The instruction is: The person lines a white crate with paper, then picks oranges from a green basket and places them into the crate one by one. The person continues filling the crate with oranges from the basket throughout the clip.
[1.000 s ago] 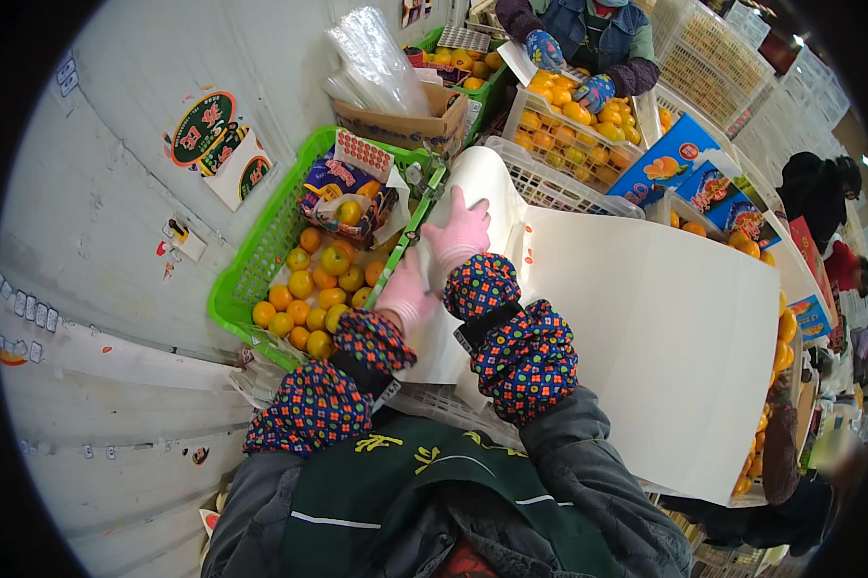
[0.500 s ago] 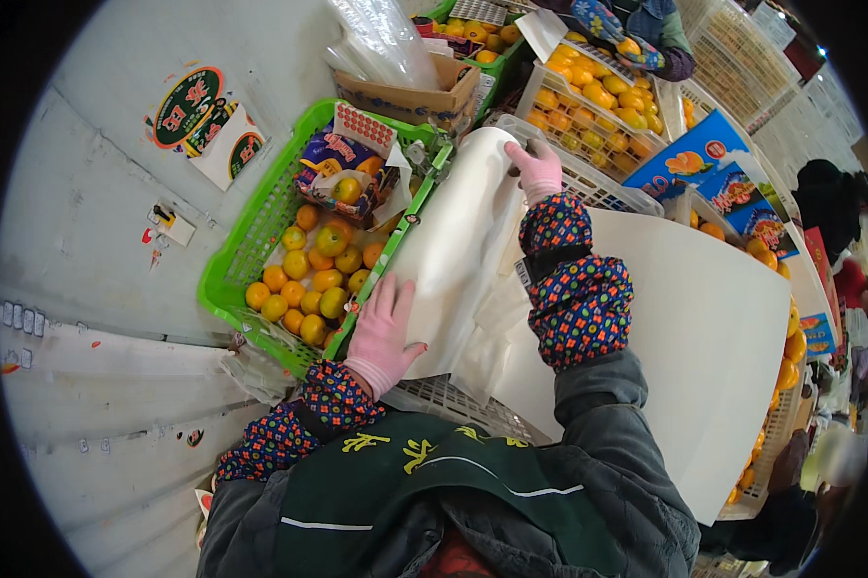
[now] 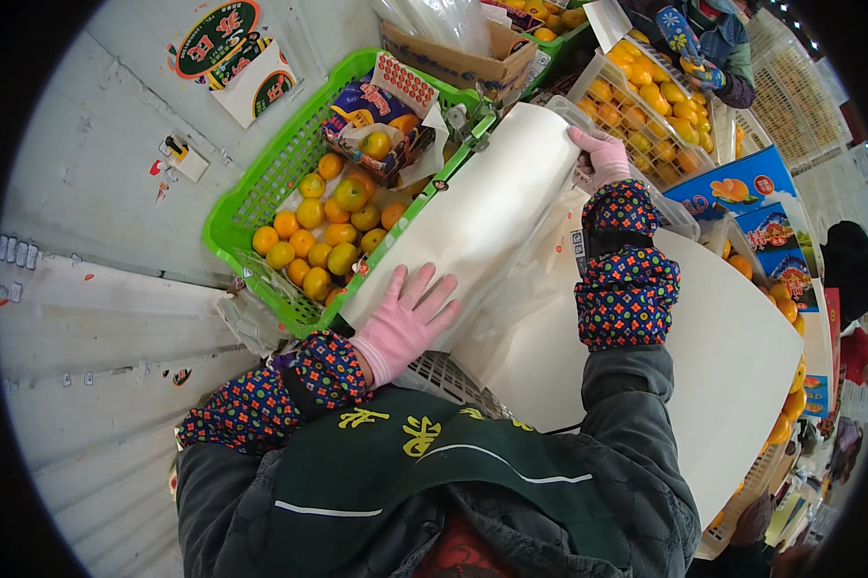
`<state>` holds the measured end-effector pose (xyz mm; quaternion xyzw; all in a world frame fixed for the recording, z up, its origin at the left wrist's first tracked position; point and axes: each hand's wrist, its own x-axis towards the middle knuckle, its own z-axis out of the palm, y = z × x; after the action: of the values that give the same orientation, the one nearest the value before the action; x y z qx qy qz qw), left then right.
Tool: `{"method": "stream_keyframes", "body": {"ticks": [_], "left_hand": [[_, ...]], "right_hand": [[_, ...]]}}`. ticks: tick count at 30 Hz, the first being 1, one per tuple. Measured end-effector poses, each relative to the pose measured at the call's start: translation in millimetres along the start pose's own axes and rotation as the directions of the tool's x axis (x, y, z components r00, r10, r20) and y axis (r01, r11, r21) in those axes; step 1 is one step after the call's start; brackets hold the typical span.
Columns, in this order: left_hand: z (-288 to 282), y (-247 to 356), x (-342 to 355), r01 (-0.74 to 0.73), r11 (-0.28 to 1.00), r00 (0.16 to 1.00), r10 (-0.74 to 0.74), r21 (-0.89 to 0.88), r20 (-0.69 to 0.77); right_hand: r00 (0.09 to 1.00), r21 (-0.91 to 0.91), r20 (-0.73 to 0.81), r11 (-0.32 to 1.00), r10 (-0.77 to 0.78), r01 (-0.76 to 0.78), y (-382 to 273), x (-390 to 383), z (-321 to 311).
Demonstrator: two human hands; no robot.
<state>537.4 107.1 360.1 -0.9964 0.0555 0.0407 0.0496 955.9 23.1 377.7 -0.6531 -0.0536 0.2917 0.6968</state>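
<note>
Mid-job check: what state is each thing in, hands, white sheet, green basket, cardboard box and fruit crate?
Left hand: open, fingers spread on the white sheet
Right hand: fingers at the sheet's far edge, grip unclear
White sheet: curved
Green basket: open-topped, holding loose citrus fruit
Cardboard box: open, holding clear plastic
Fruit crate: full

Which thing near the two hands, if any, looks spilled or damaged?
Nothing stands out: the loose citrus fruit lies inside the green basket, and the white sheet under the spread left hand looks smooth and untorn.
</note>
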Motion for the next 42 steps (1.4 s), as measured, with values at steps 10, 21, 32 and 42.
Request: {"method": "stream_keyframes", "body": {"ticks": [10,21,32,42], "left_hand": [[-2,-4,-5,-0.087,0.994,0.993,0.092,0.063,-0.080],[4,-25,-9,-0.334,0.940,0.907,0.339,0.066,-0.249],[-6,-35,-25,-0.170,0.963,0.835,0.029,-0.207,-0.550],[-14,-39,-47,0.098,0.897,0.731,-0.360,-0.432,-0.580]], "right_hand": [[0.993,-0.071,-0.119,0.997,0.014,-0.022,-18,-4,-22],[0.982,-0.154,-0.174,0.987,-0.069,0.042,-25,-19,-41],[0.972,-0.030,-0.231,0.999,-0.040,0.034,-12,-24,-59],[0.936,0.101,-0.348,0.991,-0.049,0.090,-7,-35,-94]]}}
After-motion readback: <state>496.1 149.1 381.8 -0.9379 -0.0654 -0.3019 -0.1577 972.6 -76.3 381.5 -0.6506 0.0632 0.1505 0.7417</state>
